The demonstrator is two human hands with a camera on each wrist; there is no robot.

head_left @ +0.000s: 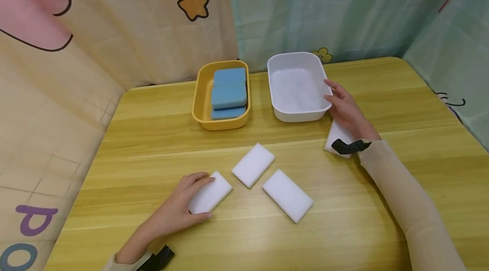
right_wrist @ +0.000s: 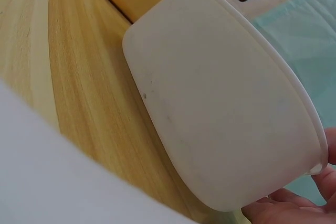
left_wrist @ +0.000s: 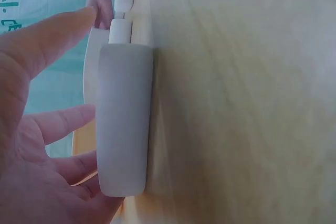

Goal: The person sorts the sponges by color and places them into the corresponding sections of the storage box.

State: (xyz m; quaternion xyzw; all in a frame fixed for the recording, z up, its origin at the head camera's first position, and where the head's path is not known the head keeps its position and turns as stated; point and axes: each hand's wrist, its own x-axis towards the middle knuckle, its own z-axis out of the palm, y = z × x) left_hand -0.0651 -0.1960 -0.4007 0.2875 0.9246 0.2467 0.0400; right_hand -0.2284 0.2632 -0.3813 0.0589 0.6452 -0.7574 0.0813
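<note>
My left hand (head_left: 179,205) is spread around a white sponge (head_left: 212,194) lying on the table, fingers at its far edge and thumb by its near end. From the left wrist, the sponge (left_wrist: 124,121) stands out in front of the fingers, with the thumb (left_wrist: 50,43) apart from it. My right hand (head_left: 349,110) holds the right rim of a white plastic bin (head_left: 299,116), fingertips over the edge. Other fingers (right_wrist: 286,211) show by the bin's outer wall (right_wrist: 220,103) in the right wrist view. Nothing lies inside the bin.
Two more white sponges, one near the middle (head_left: 254,165) and one in front (head_left: 288,196), lie on the wooden table (head_left: 160,135). Another white sponge (head_left: 338,137) is partly under my right wrist. A yellow bin (head_left: 221,124) with blue sponges (head_left: 229,93) stands left of the white one, before the curtain (head_left: 160,29).
</note>
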